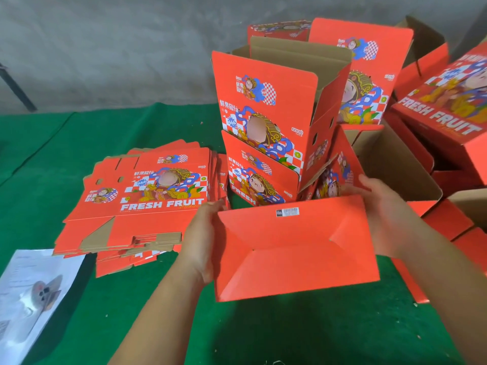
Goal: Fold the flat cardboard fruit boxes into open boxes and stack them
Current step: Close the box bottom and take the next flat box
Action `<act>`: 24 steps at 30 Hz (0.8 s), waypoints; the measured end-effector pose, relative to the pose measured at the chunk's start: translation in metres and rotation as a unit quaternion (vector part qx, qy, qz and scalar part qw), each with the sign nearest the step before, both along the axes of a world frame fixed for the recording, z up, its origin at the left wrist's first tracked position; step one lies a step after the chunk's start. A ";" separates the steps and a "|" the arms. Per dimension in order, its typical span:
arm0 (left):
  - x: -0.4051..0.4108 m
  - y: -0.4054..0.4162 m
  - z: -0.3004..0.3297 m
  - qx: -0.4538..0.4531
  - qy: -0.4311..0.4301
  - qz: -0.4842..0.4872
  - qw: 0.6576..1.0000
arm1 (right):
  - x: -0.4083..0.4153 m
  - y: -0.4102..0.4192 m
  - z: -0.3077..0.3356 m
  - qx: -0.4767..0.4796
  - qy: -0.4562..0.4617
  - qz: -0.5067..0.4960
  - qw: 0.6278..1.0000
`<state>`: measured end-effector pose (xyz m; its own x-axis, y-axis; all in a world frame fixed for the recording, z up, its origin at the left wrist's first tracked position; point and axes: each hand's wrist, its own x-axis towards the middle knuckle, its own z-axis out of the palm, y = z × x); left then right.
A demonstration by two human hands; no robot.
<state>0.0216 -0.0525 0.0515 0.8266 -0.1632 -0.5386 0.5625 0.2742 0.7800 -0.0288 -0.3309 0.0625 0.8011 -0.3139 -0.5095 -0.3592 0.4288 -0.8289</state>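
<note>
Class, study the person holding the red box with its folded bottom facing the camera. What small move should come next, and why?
Probably turn the held box open side up and set it on the stack of folded boxes behind it. Its bottom flaps already look folded shut, the left hand and right hand grip its two sides, and the flat boxes lie waiting at the left.

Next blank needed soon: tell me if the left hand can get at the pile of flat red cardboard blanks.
Probably yes: the left hand sits right beside the pile of flat red cardboard blanks, nothing between, but it holds the folded red box.
</note>
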 end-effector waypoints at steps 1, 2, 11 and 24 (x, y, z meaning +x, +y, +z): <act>0.004 0.002 -0.006 0.009 -0.001 0.004 1.000 | -0.007 -0.001 -0.007 0.036 0.012 0.024 0.999; 0.003 0.007 -0.010 0.057 -0.026 0.008 0.998 | -0.014 0.001 -0.009 0.037 0.053 0.056 0.996; -0.032 0.036 -0.040 0.044 -0.066 -0.124 0.989 | -0.059 0.007 -0.044 -0.084 0.051 0.134 0.986; -0.051 0.044 -0.009 -0.078 -0.116 -0.063 0.988 | -0.118 0.009 0.006 -0.226 -0.154 0.176 0.946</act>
<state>-0.0292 -0.0086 0.0424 0.8922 -0.3393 -0.2981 0.4117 0.3395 0.8457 -0.1468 -0.3217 0.0686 0.9850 -0.1302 -0.1134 -0.1263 -0.0948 -0.9875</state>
